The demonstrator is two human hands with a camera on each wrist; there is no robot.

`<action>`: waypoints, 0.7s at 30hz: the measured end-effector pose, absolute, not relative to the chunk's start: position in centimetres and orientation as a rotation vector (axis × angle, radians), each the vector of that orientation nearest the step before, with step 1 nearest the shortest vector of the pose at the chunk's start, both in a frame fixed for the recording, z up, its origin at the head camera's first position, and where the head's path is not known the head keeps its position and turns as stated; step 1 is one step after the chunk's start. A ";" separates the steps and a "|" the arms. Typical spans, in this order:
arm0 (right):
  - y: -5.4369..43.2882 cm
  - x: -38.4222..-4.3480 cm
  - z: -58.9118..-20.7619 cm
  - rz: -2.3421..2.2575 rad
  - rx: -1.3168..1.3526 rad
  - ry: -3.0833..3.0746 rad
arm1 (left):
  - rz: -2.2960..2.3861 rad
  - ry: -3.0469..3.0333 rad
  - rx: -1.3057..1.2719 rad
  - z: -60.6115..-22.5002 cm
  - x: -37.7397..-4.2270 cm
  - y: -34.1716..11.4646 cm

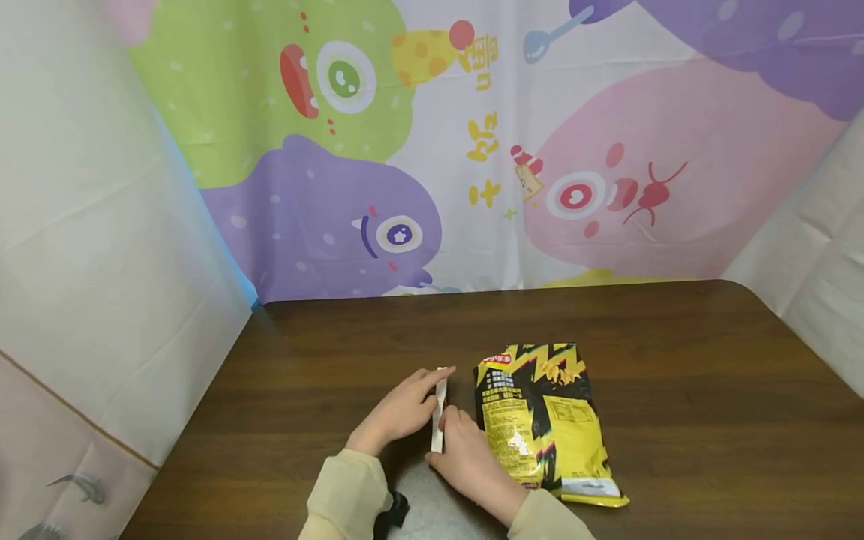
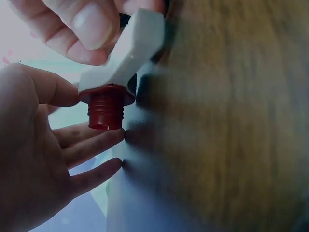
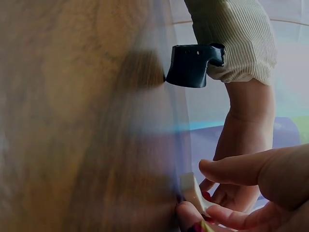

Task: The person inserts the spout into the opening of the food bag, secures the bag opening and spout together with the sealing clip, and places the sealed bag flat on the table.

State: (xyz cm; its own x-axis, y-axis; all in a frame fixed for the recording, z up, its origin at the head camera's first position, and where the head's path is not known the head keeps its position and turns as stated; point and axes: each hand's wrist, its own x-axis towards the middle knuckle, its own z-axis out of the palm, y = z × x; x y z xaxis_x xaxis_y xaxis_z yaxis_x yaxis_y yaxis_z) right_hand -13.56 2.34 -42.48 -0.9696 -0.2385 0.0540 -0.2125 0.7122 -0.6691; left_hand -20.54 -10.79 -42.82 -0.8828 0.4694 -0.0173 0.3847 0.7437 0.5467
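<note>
1. Left of the grip, the left hand [image 1: 398, 412] lies over the dark wooden table [image 1: 675, 337] with its fingers reaching toward the white clip [image 1: 439, 409]. The left wrist view shows those fingers [image 2: 91, 145] straight and spread, touching the red threaded cap [image 2: 106, 108] from the side – nothing is curled round it.
2. At the grip itself, the white clip stands on edge between the two hands, a thin upright strip in the head view. Close up it is a white plastic piece with a winged shape, sitting on top of the red threaded cap.
3. Just right of the clip, the right hand [image 1: 472, 461] pinches it: the thumb and a fingertip [image 2: 87, 29] press on the white plastic from above, and the right wrist view shows the same pinch [image 3: 193, 193] low against the table.
4. Right of the grip, touching or nearly touching the right hand, a yellow-and-black snack bag [image 1: 540, 420] lies flat on the table, printed side up.
5. Beyond the hands, a cartoon monster backdrop [image 1: 405, 150] hangs behind the table's far edge – beige sleeves [image 1: 344, 495] cover both wrists.
</note>
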 end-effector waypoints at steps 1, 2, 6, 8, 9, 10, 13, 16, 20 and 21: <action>2.3 -13.5 -42.5 -1.110 -0.378 2.879 | 0.809 2.790 0.687 -42.8 -20.5 -10.8; 2.3 -13.5 -42.5 -1.105 -0.379 2.887 | 0.796 2.792 0.685 -42.8 -20.5 -10.8; 2.2 -13.4 -42.4 -1.085 -0.366 2.896 | 0.808 2.791 0.651 -42.9 -20.6 -10.8; 2.2 -13.4 -42.5 -1.071 -0.368 2.906 | 0.826 2.796 0.641 -42.9 -20.6 -10.8; 2.2 -13.4 -42.5 -1.065 -0.368 2.911 | 0.837 2.799 0.640 -42.9 -20.6 -10.8; 2.2 -13.4 -42.5 -1.058 -0.372 2.921 | 0.846 2.801 0.637 -42.9 -20.5 -10.8; 2.2 -13.4 -42.6 -1.034 -0.382 2.950 | 0.862 2.811 0.637 -42.9 -20.5 -10.9; 2.1 -13.4 -42.6 -1.013 -0.391 2.974 | 0.872 2.825 0.637 -42.8 -20.4 -10.9; 2.1 -13.3 -42.6 -1.003 -0.390 2.982 | 0.901 2.840 0.635 -42.8 -20.3 -10.9; 2.1 -13.3 -42.6 -1.009 -0.384 2.970 | 0.914 2.842 0.635 -42.8 -20.3 -11.0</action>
State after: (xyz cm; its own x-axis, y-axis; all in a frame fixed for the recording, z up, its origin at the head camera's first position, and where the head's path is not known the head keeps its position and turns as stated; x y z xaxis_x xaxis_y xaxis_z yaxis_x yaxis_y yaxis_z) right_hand -13.30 2.08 -42.62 -0.9704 -0.2222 0.0949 -0.2341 0.7666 -0.5980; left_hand -20.26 -10.95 -42.78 -0.9097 0.4132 0.0409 0.3596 0.7348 0.5751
